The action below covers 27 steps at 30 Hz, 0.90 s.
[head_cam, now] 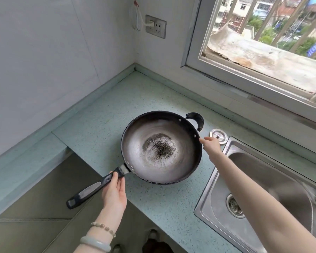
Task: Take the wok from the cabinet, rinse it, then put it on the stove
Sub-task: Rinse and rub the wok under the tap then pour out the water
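Observation:
A dark wok (pixel 161 136) with a worn grey inside and a burnt patch at its centre sits on the pale green counter (pixel 102 115). Its long black handle (pixel 88 192) sticks out over the counter's front edge toward the lower left. My left hand (pixel 115 190) holds the handle near the wok, fingers curled over it. My right hand (pixel 211 146) reaches across and pinches the wok's right rim, just below the small black loop handle (pixel 197 119). No stove is in view.
A steel sink (pixel 263 190) with a drain strainer (pixel 234 205) lies to the right of the wok. A round metal cap (pixel 218 136) sits on the counter by the sink's far corner. Tiled walls, a socket (pixel 155 26) and a window (pixel 263 42) border the counter.

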Available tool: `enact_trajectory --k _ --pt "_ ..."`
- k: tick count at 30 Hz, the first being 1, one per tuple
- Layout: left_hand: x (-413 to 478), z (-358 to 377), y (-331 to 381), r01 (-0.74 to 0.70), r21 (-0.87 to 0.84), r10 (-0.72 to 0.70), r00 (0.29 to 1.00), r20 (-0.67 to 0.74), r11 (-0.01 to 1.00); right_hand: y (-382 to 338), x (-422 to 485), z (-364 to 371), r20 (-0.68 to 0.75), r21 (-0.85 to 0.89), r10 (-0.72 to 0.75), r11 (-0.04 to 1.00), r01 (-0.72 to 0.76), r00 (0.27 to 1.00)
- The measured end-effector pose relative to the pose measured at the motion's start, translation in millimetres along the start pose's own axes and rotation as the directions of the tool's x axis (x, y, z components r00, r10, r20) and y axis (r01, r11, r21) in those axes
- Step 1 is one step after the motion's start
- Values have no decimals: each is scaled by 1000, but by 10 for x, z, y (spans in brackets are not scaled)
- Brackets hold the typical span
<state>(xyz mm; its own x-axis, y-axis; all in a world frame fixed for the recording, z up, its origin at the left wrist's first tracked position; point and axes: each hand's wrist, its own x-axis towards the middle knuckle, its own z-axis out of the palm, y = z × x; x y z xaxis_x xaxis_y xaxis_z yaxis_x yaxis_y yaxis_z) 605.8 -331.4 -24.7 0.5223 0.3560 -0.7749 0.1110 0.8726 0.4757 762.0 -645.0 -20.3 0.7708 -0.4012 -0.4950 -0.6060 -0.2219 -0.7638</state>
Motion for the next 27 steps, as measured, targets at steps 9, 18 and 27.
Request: enact_trajectory --k 9,18,27 --pt "-320 44 -286 35 7 -35 999 -19 999 -32 -253 -40 -64 -7 -116 993 116 991" --pt "-795 7 -10 -353 732 -205 808 553 583 -85 -892 121 -210 89 -317 936 341 925" --pt "34 135 1048 -624 708 -322 780 537 -331 70 -1842 708 -202 30 -405 907 419 892"
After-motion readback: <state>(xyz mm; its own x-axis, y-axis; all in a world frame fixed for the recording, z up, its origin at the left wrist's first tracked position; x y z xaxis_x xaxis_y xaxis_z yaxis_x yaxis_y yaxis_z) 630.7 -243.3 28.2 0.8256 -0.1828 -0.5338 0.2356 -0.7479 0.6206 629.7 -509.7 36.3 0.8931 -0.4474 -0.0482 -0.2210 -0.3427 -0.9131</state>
